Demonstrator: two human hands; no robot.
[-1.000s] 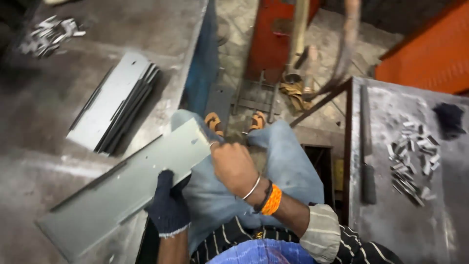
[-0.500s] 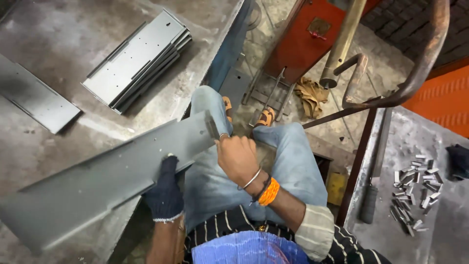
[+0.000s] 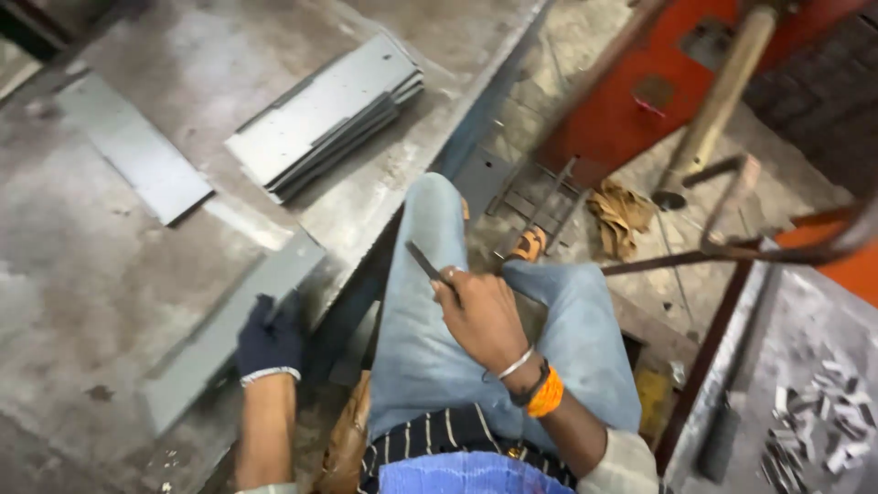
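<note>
My left hand (image 3: 268,338), in a dark glove, rests on the near end of a long grey metal strip (image 3: 224,334) that lies flat along the steel table's edge. My right hand (image 3: 483,314), bare with an orange band at the wrist, hovers over my knee in blue jeans. It grips a small dark flat tool (image 3: 423,262) that points up and to the left. The tool is apart from the strip.
A stack of grey metal plates (image 3: 327,114) lies on the table (image 3: 82,274), with a single plate (image 3: 137,151) to its left. A red machine (image 3: 654,87) with a long lever (image 3: 718,101) stands ahead. Several small metal pieces (image 3: 819,416) lie on the right bench. A rag (image 3: 622,215) lies on the floor.
The strip has moved left off my lap and now lies flat on the table under my left hand. My right hand has come away from its end, still holding the small tool.
</note>
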